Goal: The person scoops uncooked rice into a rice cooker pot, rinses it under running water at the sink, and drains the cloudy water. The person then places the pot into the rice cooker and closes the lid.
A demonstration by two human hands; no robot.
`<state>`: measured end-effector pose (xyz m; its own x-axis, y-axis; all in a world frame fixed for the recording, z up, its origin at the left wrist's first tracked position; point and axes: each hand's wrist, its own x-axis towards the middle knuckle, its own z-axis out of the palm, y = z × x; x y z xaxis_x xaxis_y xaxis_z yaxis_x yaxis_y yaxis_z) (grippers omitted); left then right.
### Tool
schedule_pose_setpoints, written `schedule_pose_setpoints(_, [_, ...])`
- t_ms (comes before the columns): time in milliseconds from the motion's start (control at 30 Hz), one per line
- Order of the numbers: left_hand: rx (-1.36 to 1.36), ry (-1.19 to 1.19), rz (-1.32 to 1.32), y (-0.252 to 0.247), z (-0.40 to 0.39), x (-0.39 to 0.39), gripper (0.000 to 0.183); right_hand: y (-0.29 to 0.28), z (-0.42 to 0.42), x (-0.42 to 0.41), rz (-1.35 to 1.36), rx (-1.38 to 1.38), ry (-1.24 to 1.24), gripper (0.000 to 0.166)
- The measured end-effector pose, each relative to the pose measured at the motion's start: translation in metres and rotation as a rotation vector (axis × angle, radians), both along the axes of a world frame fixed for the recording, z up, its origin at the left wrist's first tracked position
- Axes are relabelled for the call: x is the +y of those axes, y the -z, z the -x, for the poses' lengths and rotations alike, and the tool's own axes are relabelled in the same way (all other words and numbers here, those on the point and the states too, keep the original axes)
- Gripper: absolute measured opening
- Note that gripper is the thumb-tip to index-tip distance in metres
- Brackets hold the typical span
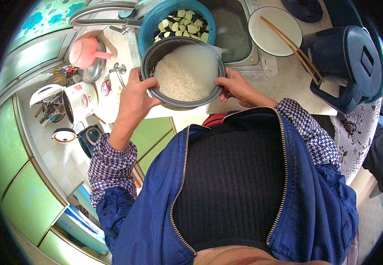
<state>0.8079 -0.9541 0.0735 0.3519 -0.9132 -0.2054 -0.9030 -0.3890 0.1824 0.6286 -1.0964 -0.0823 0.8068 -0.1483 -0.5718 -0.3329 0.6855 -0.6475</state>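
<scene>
My left hand (136, 96) and my right hand (239, 86) hold opposite sides of a dark rice cooker inner pot (145, 59). White rice (181, 79) lies in the pot, heaped toward its lower left, with cloudy water (199, 59) at the upper right. The pot is tilted, and water runs over its far right rim toward the sink (226, 31). Just beyond it stands a blue plastic basin (143, 31) with pale cut vegetable pieces (186, 26) in it; the pot hides the basin's near edge.
A white enamel dish (274, 33) with wooden chopsticks (289, 46) and a dark blue pitcher (350, 66) stand right of the sink. At left are a faucet (102, 21), a pink ladle (83, 53), a small red onion (105, 88) and a white rice cooker (82, 99).
</scene>
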Motion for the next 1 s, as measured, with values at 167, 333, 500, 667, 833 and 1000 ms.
schedule_pose_setpoints(167, [-0.015, 0.003, -0.006, -0.004, 0.001, -0.002, 0.032, 0.003, -0.001, 0.001, -0.001, 0.009, -0.005, 0.031])
schedule_pose_setpoints(333, [0.013, -0.041, -0.035, -0.007, 0.000, -0.004, 0.030, 0.000, -0.003, 0.001, -0.015, 0.014, -0.006, 0.031])
schedule_pose_setpoints(500, [0.013, -0.058, -0.060, -0.010, 0.001, -0.007, 0.030, 0.000, -0.003, 0.001, -0.028, 0.003, -0.002, 0.031])
schedule_pose_setpoints(667, [-0.056, 0.021, -0.049, -0.014, 0.002, -0.008, 0.032, -0.007, -0.003, 0.001, -0.034, 0.064, -0.049, 0.028])
schedule_pose_setpoints(833, [-0.068, 0.028, -0.070, -0.016, 0.003, -0.010, 0.031, -0.009, -0.003, 0.001, -0.046, 0.080, -0.074, 0.027])
schedule_pose_setpoints(1000, [-0.069, 0.043, -0.083, -0.017, 0.002, -0.011, 0.032, -0.008, -0.003, 0.001, -0.045, 0.069, -0.076, 0.027])
